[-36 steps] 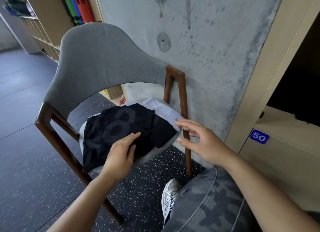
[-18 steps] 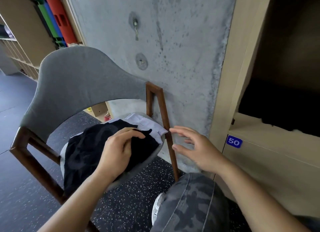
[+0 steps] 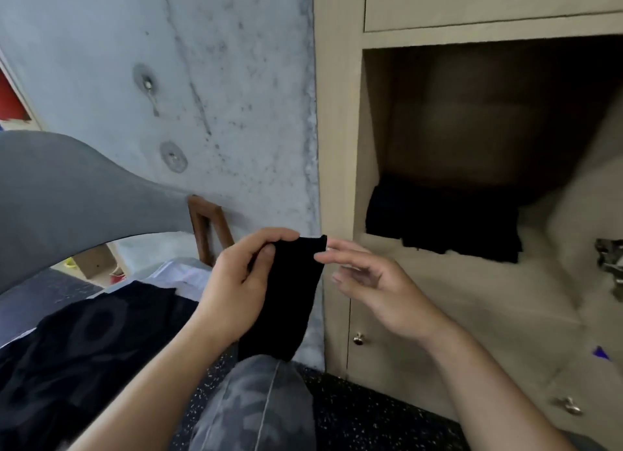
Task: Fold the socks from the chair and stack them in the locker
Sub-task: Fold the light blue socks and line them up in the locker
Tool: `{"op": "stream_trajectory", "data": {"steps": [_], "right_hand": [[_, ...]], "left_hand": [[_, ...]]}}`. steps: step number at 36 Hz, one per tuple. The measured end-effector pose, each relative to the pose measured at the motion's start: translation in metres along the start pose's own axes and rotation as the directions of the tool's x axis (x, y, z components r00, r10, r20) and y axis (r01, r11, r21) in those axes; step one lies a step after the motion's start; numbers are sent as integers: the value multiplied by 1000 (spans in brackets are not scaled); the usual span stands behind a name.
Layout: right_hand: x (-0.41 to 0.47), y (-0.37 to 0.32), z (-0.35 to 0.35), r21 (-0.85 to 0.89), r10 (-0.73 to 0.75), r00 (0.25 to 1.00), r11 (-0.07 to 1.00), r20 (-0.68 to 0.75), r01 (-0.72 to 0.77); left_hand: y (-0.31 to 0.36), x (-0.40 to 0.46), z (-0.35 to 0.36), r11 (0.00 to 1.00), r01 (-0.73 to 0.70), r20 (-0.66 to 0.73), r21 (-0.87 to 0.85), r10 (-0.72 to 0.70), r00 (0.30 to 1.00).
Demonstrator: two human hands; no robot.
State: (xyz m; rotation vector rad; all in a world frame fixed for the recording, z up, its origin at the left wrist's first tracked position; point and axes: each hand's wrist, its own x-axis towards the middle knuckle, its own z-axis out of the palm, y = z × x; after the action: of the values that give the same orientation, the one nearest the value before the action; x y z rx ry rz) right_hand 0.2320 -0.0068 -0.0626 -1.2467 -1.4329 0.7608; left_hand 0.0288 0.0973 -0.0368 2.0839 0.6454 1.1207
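A black sock (image 3: 290, 292) hangs in the air in front of me, above my knee. My left hand (image 3: 239, 282) grips its top edge, fingers and thumb curled round the fabric. My right hand (image 3: 364, 282) is beside the sock's upper right corner, its fingertips touching or just short of the cloth, fingers loosely extended. More dark fabric (image 3: 87, 342) lies on the grey chair (image 3: 60, 197) at lower left. The open locker (image 3: 371, 140) at upper right holds a dark stack of folded things (image 3: 448, 224) on its floor.
A concrete wall (image 3: 219, 96) stands between chair and locker. Below the open compartment are closed doors with metal knobs (image 3: 359, 339). A white cloth (image 3: 182, 275) lies under the dark fabric on the seat. My camouflage-trousered knee (image 3: 256, 403) is at bottom centre.
My left hand has lifted a black sock off the chair and brought it up toward the locker. My right hand rose to meet it. The view swung right to the open compartment.
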Motion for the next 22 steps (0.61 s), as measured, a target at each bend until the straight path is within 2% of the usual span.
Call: {"op": "stream_trajectory", "data": {"steps": [5, 12, 18, 22], "right_hand": [[-23, -12, -28, 0, 83, 993, 997, -87, -83], [-59, -20, -59, -16, 132, 964, 990, -231, -140], [-77, -14, -83, -27, 137, 895, 986, -424, -164], [-82, -10, -95, 5, 145, 860, 987, -489, -163]], "left_hand": [[13, 19, 37, 993, 0, 128, -114, 14, 992], [20, 35, 87, 984, -21, 265, -176, 68, 962], [13, 45, 116, 975, -50, 348, -217, 126, 929], [5, 52, 131, 973, -30, 416, -228, 125, 901]]}}
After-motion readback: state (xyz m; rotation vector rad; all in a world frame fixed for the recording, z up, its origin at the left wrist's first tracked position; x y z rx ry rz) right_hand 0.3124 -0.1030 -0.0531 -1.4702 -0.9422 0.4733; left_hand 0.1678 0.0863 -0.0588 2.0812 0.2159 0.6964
